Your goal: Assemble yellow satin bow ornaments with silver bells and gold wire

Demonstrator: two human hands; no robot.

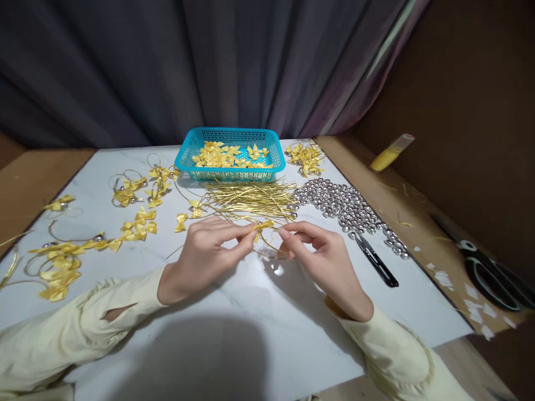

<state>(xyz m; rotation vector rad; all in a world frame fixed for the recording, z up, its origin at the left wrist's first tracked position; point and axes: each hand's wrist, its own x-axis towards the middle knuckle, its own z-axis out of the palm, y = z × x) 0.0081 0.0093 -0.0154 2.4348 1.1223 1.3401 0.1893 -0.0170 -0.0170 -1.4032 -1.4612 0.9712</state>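
Observation:
Between the fingertips of my left hand (pixel 217 245) is a small yellow ribbon bow (pixel 264 224), pinched at its left side. A thin gold cord (pixel 270 243) curves from the bow toward my right hand (pixel 320 253), whose thumb and forefinger are closed on it. Just beyond my hands lies a heap of gold cords (pixel 253 197). Right of that heap spreads a pile of shiny silver bells (pixel 340 203). A pair of black thread snips (pixel 376 260) rests to the right of my right hand.
A blue plastic basket (pixel 230 174) of yellow bows stands at the back. Bows with cords lie at the left (pixel 61 273) and back right (pixel 307 157). Large black-handled scissors (pixel 491 278), paper scraps (pixel 472 309) and a yellow tube (pixel 390 153) are on the right, beyond the white sheet (pixel 301 356).

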